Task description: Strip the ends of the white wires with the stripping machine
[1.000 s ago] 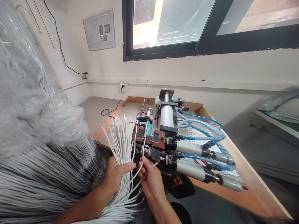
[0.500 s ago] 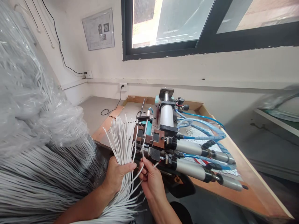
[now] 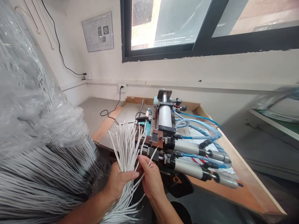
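A thick bundle of white cables is gripped in my left hand, its cut ends fanning upward and its lengths trailing down below the wrist. Close beside it, my right hand has its fingers closed on a few cables drawn from the bundle. One cable end sticks up past the right fingers, tilted right. Just beyond both hands stands a pneumatic machine with brown jaw blocks, an upright silver cylinder and two horizontal cylinders. Palms and some fingertips are hidden.
At left hangs a large mass of grey-white cables under clear plastic wrap. Blue air hoses loop right of the machine. White scraps lie on the wood-edged bench. A shelf stands at far right.
My right hand has shifted slightly up and closer to the bundle. The cable it held near the jaws has moved back, and a cable end now points up right. The bundle has lowered slightly.
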`<state>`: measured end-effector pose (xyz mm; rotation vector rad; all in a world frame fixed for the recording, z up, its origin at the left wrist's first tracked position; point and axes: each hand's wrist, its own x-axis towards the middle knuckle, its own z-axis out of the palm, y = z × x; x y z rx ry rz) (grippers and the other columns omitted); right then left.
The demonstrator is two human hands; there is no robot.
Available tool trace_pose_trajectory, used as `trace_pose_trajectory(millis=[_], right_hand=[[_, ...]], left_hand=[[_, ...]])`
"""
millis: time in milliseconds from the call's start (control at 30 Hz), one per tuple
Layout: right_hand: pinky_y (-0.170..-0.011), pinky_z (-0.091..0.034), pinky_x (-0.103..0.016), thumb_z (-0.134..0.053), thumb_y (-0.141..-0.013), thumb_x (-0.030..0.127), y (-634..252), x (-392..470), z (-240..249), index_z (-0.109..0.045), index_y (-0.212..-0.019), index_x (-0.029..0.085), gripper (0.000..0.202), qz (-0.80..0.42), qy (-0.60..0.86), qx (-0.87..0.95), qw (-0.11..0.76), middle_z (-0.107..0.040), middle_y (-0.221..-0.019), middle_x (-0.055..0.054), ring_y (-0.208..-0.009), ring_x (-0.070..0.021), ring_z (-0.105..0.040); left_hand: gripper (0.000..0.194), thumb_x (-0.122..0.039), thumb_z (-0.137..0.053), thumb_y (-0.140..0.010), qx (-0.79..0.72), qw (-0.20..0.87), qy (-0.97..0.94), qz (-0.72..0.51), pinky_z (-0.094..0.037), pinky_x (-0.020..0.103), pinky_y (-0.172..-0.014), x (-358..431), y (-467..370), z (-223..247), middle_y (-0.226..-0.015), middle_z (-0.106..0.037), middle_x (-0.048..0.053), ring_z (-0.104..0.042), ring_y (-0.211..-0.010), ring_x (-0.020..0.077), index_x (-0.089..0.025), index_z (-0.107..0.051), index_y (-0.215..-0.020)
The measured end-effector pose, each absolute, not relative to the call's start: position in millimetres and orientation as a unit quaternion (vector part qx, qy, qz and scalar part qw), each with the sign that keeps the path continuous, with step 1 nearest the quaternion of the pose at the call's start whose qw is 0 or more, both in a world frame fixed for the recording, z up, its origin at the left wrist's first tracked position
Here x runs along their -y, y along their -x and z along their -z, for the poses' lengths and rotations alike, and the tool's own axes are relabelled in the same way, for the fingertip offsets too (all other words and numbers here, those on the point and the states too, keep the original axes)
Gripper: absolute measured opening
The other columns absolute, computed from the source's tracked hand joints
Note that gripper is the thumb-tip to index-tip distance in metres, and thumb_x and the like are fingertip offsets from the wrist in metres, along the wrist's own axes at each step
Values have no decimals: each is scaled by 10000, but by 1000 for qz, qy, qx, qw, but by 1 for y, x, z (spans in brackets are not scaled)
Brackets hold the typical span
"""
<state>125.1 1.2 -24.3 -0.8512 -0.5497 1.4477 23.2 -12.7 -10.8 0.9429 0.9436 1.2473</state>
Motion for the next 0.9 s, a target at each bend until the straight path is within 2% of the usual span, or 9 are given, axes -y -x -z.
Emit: trace_pose_trajectory(millis=[133, 300, 433, 567, 733, 900], right_hand=[[-422, -246, -197, -710, -623, 373, -128, 7, 34, -627, -612, 142, 246, -616, 398, 235, 638, -495, -503, 33, -431, -58, -333], [-383, -117, -184, -744, -559, 386, -130, 16, 38, -619, -570, 120, 294, -653, 408, 208, 604, -398, -422, 67, -381, -28, -237], [-378, -95, -181, -763, -522, 376, -130, 12, 34, -612, -568, 118, 302, -671, 401, 177, 598, -386, -406, 75, -367, -23, -222], [-375, -85, -185, -773, -506, 354, -131, 5, 34, -611, -572, 120, 292, -684, 390, 158, 595, -375, -391, 81, -350, -18, -207], [-382, -109, -200, -739, -567, 384, -134, 2, 37, -605, -558, 120, 296, -676, 384, 193, 598, -354, -376, 79, -356, -28, -210], [-416, -179, -204, -703, -616, 423, -133, 3, 32, -668, -701, 111, 326, -699, 370, 247, 560, -303, -420, 88, -409, -48, -220]], left_hand=[[103, -164, -706, -583, -449, 600, -372, -548, -416, 225, -516, 14, -18, 15, -551, -621, -5, -534, -508, 116, -115, -657, -659], [161, -215, -729, -568, -499, 591, -312, -552, -464, 261, -521, 12, -14, 18, -550, -637, 11, -593, -516, 155, -110, -646, -658], [177, -207, -733, -557, -495, 592, -303, -559, -464, 249, -489, 12, -15, 15, -538, -639, 11, -596, -494, 153, -108, -637, -668], [168, -192, -726, -558, -489, 588, -305, -567, -454, 236, -460, 12, -16, 10, -507, -624, -3, -578, -456, 137, -116, -614, -658], [157, -179, -718, -565, -485, 582, -322, -567, -431, 220, -441, 11, -14, 13, -471, -601, -13, -546, -426, 116, -118, -601, -651], [142, -157, -711, -567, -469, 584, -358, -557, -405, 209, -437, 12, -13, 18, -489, -589, -19, -510, -424, 94, -113, -621, -667]])
